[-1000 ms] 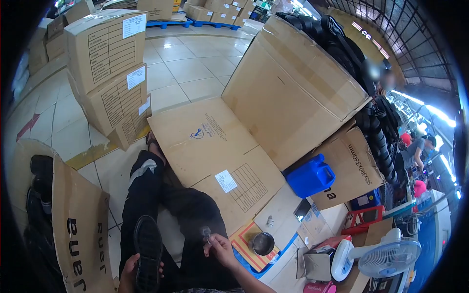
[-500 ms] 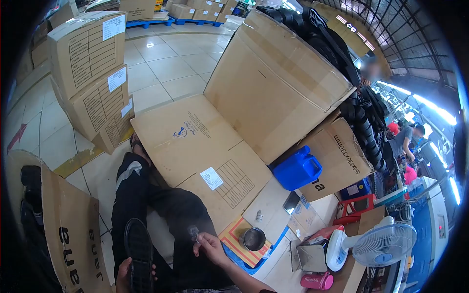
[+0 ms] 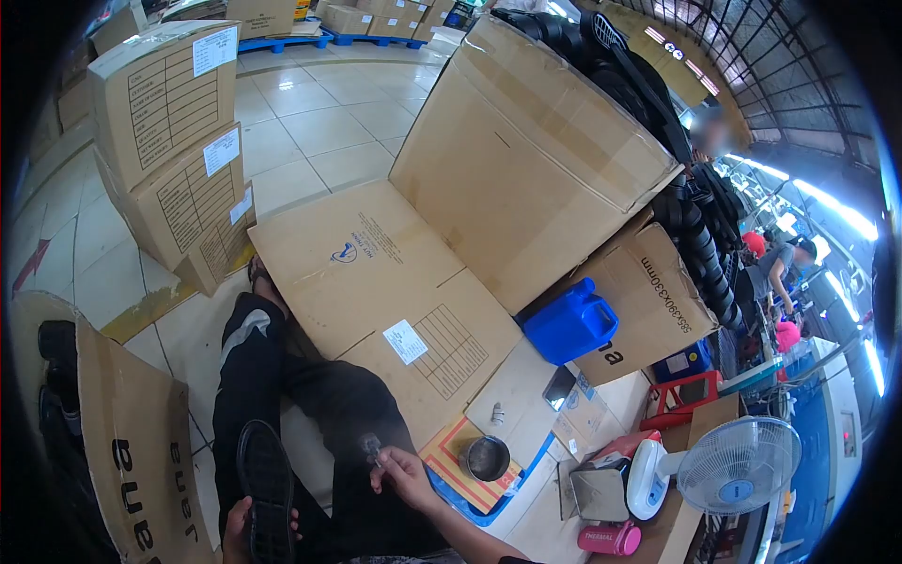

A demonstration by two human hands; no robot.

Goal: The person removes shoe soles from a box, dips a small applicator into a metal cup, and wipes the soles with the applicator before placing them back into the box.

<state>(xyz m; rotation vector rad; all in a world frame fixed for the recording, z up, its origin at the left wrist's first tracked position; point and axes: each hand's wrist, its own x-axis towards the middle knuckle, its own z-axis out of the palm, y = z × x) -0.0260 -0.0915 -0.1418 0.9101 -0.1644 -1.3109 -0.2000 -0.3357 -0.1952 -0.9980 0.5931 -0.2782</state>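
Observation:
A black shoe stands sole toward me over my lap, its toe pointing away. My left hand is wrapped round its heel end, with fingertips showing on the far side. My right hand, right of the shoe and above my thigh, pinches a small, see-through, crumpled-looking piece; its exact kind is too blurred to tell. Close to the right hand, a round metal cup sits on a yellow and orange sheet. A small pale object lies beyond the cup.
A flat cardboard sheet lies ahead, against a large carton under black shoes. A blue jug, phone, white fan and pink flask are at right. Stacked boxes and an open carton are at left.

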